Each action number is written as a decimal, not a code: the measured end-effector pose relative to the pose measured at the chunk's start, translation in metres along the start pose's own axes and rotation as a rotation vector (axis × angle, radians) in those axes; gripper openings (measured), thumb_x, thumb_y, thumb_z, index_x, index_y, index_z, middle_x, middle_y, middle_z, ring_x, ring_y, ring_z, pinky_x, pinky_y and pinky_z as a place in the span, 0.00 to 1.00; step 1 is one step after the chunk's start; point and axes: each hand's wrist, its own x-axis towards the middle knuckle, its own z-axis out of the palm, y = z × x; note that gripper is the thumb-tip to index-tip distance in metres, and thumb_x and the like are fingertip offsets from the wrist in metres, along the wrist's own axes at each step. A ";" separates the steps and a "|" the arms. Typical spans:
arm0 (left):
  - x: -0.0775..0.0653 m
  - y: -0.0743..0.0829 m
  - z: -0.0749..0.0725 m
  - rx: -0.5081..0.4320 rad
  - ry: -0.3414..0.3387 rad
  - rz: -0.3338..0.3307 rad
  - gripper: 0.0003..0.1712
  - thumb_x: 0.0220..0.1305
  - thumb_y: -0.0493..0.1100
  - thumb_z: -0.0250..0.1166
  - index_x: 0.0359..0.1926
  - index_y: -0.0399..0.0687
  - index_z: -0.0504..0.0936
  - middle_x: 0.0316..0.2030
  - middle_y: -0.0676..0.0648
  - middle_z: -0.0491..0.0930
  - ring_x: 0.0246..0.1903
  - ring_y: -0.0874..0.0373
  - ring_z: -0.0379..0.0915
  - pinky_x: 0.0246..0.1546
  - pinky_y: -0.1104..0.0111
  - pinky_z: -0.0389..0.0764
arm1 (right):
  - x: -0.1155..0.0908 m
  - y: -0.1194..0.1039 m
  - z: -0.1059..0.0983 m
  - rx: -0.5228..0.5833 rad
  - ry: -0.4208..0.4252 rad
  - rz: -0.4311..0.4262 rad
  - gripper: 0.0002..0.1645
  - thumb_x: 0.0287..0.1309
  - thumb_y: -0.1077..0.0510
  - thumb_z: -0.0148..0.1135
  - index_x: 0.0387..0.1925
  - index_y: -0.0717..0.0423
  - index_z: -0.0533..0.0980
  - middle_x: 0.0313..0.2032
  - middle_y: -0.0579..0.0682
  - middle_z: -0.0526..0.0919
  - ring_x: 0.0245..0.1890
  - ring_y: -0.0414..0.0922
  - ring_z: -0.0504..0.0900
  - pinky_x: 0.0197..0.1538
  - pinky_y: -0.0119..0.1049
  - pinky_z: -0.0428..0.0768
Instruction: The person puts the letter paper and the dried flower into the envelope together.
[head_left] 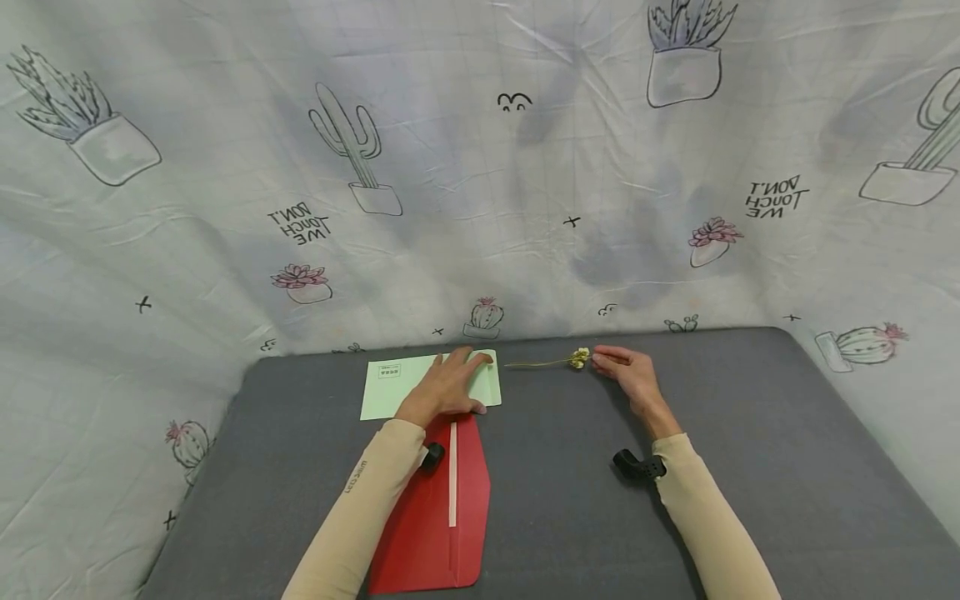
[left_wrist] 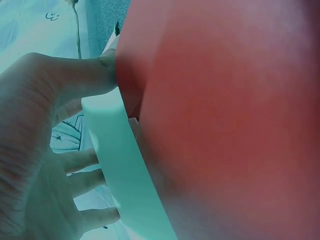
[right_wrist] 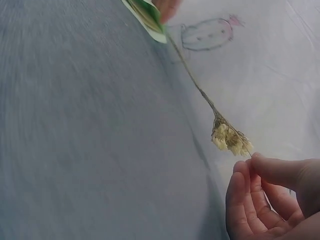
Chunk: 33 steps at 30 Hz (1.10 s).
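A pale green envelope [head_left: 382,392] with a small printed box lies near the table's back edge. My left hand [head_left: 447,385] reaches over its right half and grips it between thumb and spread fingers. In the right wrist view the envelope's end [right_wrist: 150,20] gapes, with left fingertips beside it. My right hand [head_left: 628,373] pinches a dried flower [head_left: 578,358] by a thin tip beyond its pale yellow head, between thumb and forefinger. The long stem points left toward the gaping end. Beneath my left forearm lies a red envelope [head_left: 472,483] with a white strip.
The dark grey table [head_left: 570,517] has rounded back corners. Behind it hangs a white cloth [head_left: 450,167] printed with cacti and potted plants. Dark wrist straps show on both arms, over beige sleeves [head_left: 705,500].
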 end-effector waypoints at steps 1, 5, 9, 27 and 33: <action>0.000 0.000 0.000 0.003 0.000 0.000 0.47 0.49 0.56 0.78 0.68 0.58 0.66 0.68 0.38 0.63 0.68 0.44 0.58 0.67 0.42 0.57 | 0.000 0.000 0.004 0.005 -0.005 -0.002 0.23 0.66 0.62 0.61 0.57 0.73 0.74 0.48 0.61 0.84 0.35 0.31 0.83 0.45 0.30 0.82; 0.004 -0.004 -0.001 0.012 0.000 0.009 0.47 0.49 0.56 0.77 0.68 0.58 0.65 0.68 0.38 0.63 0.68 0.45 0.58 0.67 0.43 0.57 | 0.003 0.000 0.019 0.038 -0.016 -0.017 0.23 0.65 0.63 0.62 0.56 0.74 0.74 0.48 0.64 0.83 0.35 0.32 0.83 0.45 0.30 0.82; 0.012 -0.012 -0.002 0.008 0.006 0.032 0.47 0.49 0.56 0.77 0.68 0.58 0.65 0.68 0.38 0.62 0.69 0.45 0.57 0.68 0.43 0.56 | 0.007 -0.006 0.032 0.064 -0.023 -0.011 0.22 0.65 0.64 0.61 0.56 0.75 0.73 0.50 0.68 0.81 0.36 0.34 0.84 0.48 0.35 0.82; 0.035 -0.034 -0.005 0.047 0.014 0.068 0.47 0.49 0.57 0.77 0.68 0.60 0.65 0.67 0.40 0.64 0.68 0.46 0.59 0.67 0.43 0.58 | 0.030 -0.014 0.078 0.245 -0.032 0.042 0.20 0.66 0.69 0.57 0.57 0.76 0.72 0.43 0.60 0.84 0.39 0.42 0.87 0.49 0.38 0.83; 0.038 -0.036 -0.007 0.049 0.003 0.070 0.47 0.49 0.57 0.77 0.69 0.60 0.65 0.67 0.40 0.63 0.68 0.45 0.58 0.67 0.43 0.57 | 0.031 -0.014 0.095 0.277 -0.014 0.068 0.19 0.66 0.70 0.56 0.57 0.76 0.72 0.44 0.61 0.83 0.39 0.42 0.86 0.49 0.37 0.83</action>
